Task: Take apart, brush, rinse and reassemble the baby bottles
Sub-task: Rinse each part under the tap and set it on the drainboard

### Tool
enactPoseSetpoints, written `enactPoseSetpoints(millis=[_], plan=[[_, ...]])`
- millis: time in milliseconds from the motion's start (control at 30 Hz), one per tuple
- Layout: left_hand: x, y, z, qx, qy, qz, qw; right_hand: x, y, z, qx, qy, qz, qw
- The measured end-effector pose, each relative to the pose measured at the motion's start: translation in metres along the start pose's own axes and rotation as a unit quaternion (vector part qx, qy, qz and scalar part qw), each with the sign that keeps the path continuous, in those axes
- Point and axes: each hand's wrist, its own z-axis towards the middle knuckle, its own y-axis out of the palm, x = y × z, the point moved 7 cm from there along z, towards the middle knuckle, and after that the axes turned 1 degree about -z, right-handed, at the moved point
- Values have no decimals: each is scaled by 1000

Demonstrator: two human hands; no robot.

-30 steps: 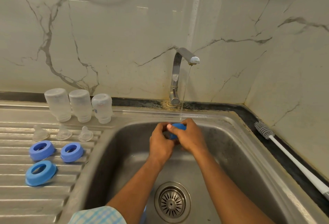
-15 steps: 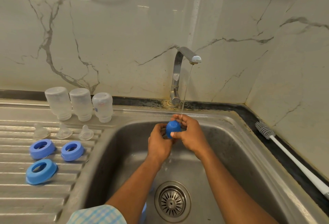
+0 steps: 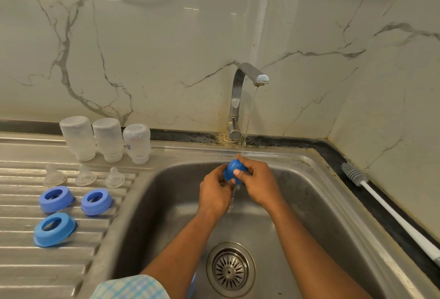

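Both hands hold a small blue bottle cap (image 3: 232,168) under the thin water stream over the sink (image 3: 316,203). My left hand (image 3: 214,191) grips its lower left side and my right hand (image 3: 258,179) pinches it from the right, thumb on its front. On the draining board stand three clear bottles (image 3: 106,139) upside down. In front of them lie three clear teats (image 3: 84,176) and three blue collar rings (image 3: 96,202). A long white bottle brush (image 3: 381,201) lies on the dark counter edge at the right.
The steel tap (image 3: 240,89) runs a thin stream at the back of the sink. The drain strainer (image 3: 229,269) sits in the basin floor. A bit of another blue part (image 3: 193,282) shows behind my left forearm. Marble walls close in at the back and right.
The hands have turned the blue cap between them under the water, so more of its rounded side shows. They stay in nearly the same spot under the tap.
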Motion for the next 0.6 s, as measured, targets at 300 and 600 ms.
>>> enactPoseSetpoints(millis=[300, 600], plan=[[16, 4, -3, -11, 44, -11, 999, 19, -11, -1, 59, 117, 92, 987], [20, 8, -5, -34, 47, -13, 998, 30, 3, -14, -20, 221, 170, 960]])
